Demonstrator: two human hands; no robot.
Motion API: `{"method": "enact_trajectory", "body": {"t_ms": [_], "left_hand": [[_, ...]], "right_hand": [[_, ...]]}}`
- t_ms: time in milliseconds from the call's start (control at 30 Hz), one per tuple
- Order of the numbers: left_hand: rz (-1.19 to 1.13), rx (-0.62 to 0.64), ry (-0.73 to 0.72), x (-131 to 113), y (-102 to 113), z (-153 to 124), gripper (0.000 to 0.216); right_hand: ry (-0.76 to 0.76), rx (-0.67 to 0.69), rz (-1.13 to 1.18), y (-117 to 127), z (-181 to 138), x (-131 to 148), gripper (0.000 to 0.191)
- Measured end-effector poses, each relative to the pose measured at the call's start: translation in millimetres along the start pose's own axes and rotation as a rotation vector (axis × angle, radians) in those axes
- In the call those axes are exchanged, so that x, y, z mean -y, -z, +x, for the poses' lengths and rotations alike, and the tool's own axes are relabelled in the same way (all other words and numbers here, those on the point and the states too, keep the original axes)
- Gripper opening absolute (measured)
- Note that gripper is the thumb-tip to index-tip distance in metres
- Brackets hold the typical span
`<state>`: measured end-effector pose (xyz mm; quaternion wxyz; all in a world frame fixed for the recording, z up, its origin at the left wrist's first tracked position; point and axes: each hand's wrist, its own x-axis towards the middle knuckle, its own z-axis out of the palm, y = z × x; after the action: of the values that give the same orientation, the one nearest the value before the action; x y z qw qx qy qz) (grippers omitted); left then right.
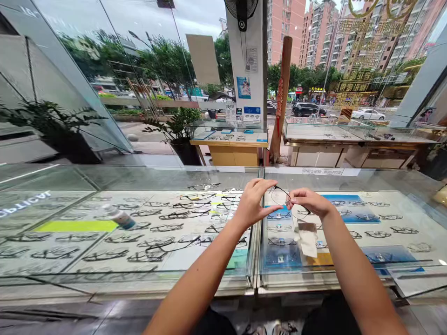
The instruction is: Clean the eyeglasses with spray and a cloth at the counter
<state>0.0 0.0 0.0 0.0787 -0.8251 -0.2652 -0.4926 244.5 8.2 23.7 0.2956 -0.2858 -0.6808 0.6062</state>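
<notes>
Both my hands are raised over a glass display counter (139, 279), holding a pair of thin black-framed glasses (284, 199) between them. My left hand (254, 201) pinches the left side of the frame with thumb and fingers curled. My right hand (309, 201) is closed on the right side of the frame. A small grey cleaning cloth (308, 238) lies on the glass just below my right hand. A small spray bottle (119, 217) lies on its side on the glass to the left.
Under the glass lie several rows of spectacle frames (157, 228) on trays, with blue cards (344, 208) on the right. Further display counters (230, 139), potted plants (181, 130) and a wooden post (281, 97) stand behind, before big windows onto a street.
</notes>
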Motion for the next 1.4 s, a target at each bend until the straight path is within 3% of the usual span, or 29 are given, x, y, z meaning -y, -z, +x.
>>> {"method": "enact_trajectory", "body": {"t_ms": [233,300,433,533,600,700,767,867,1067,1233,1400], "left_hand": [[0.025,-0.021,0.027,3.9,-2.2,-3.7,0.060],[0.036,-0.053,0.062,4.6,-2.5,-3.4,0.059],[0.096,-0.210,0.101,7.5,9.3,8.6,0.054],[0.149,-0.342,0.096,11.0,32.7,33.0,0.054],[0.173,-0.424,0.070,11.6,52.2,55.0,0.057],[0.206,-0.512,0.083,5.3,79.5,86.7,0.061],[0.210,-0.548,0.109,-4.1,93.1,100.6,0.061],[0.200,-0.571,0.112,-20.7,104.6,106.5,0.060],[0.237,-0.579,0.072,-39.4,112.1,94.3,0.056],[0.237,-0.575,0.134,-46.9,117.7,89.3,0.053],[0.218,-0.556,0.211,-55.5,121.2,87.6,0.048]], "right_hand": [[0.014,-0.015,-0.089,-0.9,-3.0,4.4,0.047],[0.113,-0.155,-0.149,-2.9,-1.2,3.0,0.051],[0.481,-0.628,-0.230,-8.0,4.4,8.0,0.049],[0.626,-0.679,-0.372,-8.6,4.3,35.2,0.046],[0.692,-0.661,-0.563,-7.3,0.2,65.3,0.047],[0.821,-0.747,-0.827,-8.8,-10.6,112.9,0.050],[0.849,-0.809,-0.936,-16.4,-18.2,135.1,0.054],[0.853,-0.838,-1.072,-35.7,-24.5,146.0,0.064],[0.890,-0.949,-1.104,-62.0,-22.9,129.7,0.062],[0.895,-1.023,-1.050,-64.0,-27.2,126.3,0.048],[0.851,-1.003,-1.032,-63.8,-27.8,127.0,0.057]]}}
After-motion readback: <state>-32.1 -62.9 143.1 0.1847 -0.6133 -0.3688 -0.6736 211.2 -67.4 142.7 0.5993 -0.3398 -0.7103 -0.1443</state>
